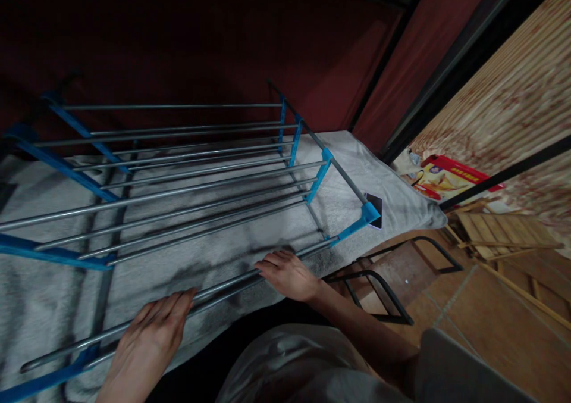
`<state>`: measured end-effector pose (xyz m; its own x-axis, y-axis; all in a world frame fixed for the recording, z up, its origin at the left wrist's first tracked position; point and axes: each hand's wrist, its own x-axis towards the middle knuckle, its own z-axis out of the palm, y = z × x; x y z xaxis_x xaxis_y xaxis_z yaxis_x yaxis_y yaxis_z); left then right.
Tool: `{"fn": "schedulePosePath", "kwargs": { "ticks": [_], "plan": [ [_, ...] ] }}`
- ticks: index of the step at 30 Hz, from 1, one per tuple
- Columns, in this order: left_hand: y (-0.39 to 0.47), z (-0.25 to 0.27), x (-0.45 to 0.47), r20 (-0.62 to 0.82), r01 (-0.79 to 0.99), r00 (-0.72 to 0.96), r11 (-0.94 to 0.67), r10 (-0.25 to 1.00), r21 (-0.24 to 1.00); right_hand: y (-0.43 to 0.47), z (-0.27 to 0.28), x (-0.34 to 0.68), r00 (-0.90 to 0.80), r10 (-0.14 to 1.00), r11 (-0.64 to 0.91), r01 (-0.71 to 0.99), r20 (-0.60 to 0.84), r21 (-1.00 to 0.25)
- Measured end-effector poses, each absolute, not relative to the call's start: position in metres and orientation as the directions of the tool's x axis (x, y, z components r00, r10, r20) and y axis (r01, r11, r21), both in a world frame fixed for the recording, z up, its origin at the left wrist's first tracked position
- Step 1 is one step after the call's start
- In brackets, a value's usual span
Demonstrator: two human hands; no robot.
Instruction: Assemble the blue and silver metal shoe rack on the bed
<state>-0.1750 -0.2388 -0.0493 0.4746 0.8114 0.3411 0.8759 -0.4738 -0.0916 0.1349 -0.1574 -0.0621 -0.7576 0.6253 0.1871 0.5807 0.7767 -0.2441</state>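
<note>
Rack (214,184) of metal rods and blue brackets sits on rumpled grey cloth (345,159). Left hand (151,334) and right hand (289,275) lie over its near rod, fingers together; whether they clamp it, I cannot tell. A phone (376,202) lies by its right corner. Dark red panelling (200,46) rises behind; to the right, a black-framed seat (405,266) stands on tiled floor (495,319).

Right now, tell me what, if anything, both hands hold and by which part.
It cannot be told for certain: the left hand and right hand lie over the front tubes of the metal rack, palms hidden.
</note>
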Motion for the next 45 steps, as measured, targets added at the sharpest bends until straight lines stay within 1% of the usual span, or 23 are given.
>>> {"fn": "schedulePosePath", "kwargs": {
  "ticks": [3,8,14,18,27,32,35,38,41,43,45],
  "plan": [
    [-0.239,-0.051,-0.177,0.32,0.882,0.465,-0.465,0.825,-0.083,-0.157,-0.065,0.136,-0.759,0.622,0.78,0.577,0.195,-0.242],
    [-0.239,-0.057,-0.18,0.342,0.876,0.473,-0.477,0.812,-0.077,-0.159,-0.064,0.139,-0.762,0.617,0.784,0.573,0.199,-0.238],
    [-0.241,-0.058,-0.182,0.354,0.865,0.484,-0.5,0.8,-0.052,-0.16,-0.062,0.14,-0.767,0.616,0.783,0.568,0.181,-0.254],
    [-0.242,-0.059,-0.182,0.342,0.875,0.465,-0.483,0.816,-0.037,-0.16,-0.06,0.141,-0.772,0.61,0.785,0.559,0.176,-0.267],
    [-0.246,-0.059,-0.181,0.318,0.873,0.465,-0.487,0.827,-0.009,-0.161,-0.054,0.145,-0.786,0.605,0.785,0.563,0.128,-0.26],
    [-0.246,-0.057,-0.178,0.326,0.875,0.456,-0.485,0.828,0.009,-0.161,-0.053,0.147,-0.768,0.62,0.777,0.573,0.161,-0.259],
    [-0.247,-0.055,-0.171,0.312,0.896,0.415,-0.444,0.855,0.027,-0.163,-0.05,0.145,-0.76,0.629,0.771,0.581,0.167,-0.261],
    [-0.254,-0.045,-0.155,0.28,0.93,0.334,-0.363,0.9,0.059,-0.17,-0.044,0.136,-0.774,0.61,0.787,0.568,0.166,-0.241],
    [-0.259,-0.031,-0.141,0.202,0.951,0.267,-0.292,0.942,0.104,-0.175,-0.04,0.123,-0.797,0.586,0.806,0.555,0.144,-0.208],
    [-0.26,-0.025,-0.136,0.139,0.954,0.258,-0.275,0.956,0.118,-0.176,-0.04,0.114,-0.812,0.568,0.819,0.544,0.132,-0.18],
    [-0.262,-0.022,-0.132,0.123,0.961,0.23,-0.245,0.965,0.125,-0.176,-0.042,0.109,-0.83,0.541,0.839,0.521,0.134,-0.158]
  ]
}}
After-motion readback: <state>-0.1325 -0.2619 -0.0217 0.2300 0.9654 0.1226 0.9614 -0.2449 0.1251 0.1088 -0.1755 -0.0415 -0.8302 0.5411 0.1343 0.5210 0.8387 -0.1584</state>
